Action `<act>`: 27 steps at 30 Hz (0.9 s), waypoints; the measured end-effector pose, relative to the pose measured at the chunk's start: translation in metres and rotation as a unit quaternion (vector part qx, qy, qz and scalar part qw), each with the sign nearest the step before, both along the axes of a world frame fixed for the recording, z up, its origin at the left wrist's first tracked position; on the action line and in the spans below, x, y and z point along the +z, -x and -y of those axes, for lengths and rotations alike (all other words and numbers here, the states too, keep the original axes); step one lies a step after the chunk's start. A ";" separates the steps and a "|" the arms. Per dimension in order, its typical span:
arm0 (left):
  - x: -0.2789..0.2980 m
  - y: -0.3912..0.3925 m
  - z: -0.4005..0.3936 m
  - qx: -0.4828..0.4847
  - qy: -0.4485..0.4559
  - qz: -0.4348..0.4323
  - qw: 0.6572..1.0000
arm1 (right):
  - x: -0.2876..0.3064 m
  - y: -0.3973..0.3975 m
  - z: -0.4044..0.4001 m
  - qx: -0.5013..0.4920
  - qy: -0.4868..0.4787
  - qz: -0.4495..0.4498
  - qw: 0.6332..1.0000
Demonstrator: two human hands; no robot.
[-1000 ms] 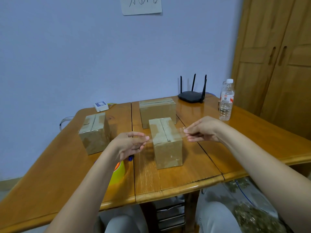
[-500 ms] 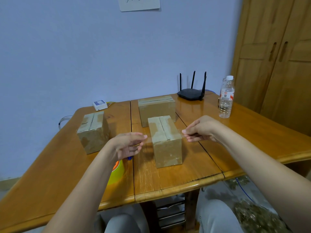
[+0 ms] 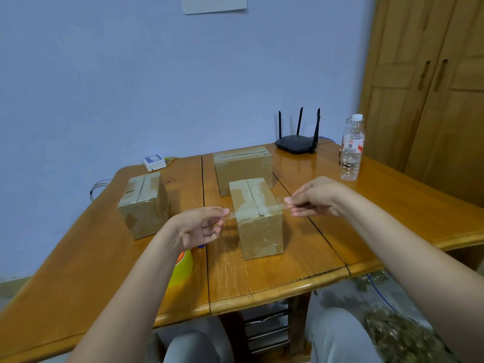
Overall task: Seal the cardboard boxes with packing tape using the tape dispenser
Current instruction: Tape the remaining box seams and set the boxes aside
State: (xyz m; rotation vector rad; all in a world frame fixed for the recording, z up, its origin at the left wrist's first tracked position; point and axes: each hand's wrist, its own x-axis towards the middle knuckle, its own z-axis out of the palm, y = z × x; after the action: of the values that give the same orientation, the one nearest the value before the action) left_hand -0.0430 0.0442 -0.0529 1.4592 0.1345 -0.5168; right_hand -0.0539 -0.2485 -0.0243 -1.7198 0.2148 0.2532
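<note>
**Over the front box, a strip of tape held taut**

Above the near cardboard box (image 3: 258,218), which stands at the wooden table's (image 3: 288,279) middle, a clear tape strip (image 3: 262,212) spans its top. Left of that box, the left hand (image 3: 200,227) pinches one end between thumb and forefinger; right of it, the right hand (image 3: 315,197) pinches the other. Two more boxes (image 3: 144,205) stand behind and left. A yellow tape dispenser (image 3: 182,268) lies under the left forearm.

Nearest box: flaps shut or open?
Shut. The nearest box has both top flaps flat, meeting at a centre seam; a clear tape strip stretches across it.
</note>
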 end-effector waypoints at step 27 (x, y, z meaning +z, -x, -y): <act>-0.015 0.003 -0.003 -0.002 0.024 -0.008 1.000 | -0.014 0.003 -0.002 0.011 0.012 -0.024 1.000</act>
State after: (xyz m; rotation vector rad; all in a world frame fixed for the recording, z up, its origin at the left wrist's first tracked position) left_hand -0.0460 0.0475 -0.0680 1.4097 0.1319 -0.5315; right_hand -0.0568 -0.2465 -0.0381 -1.7421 0.2360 0.3091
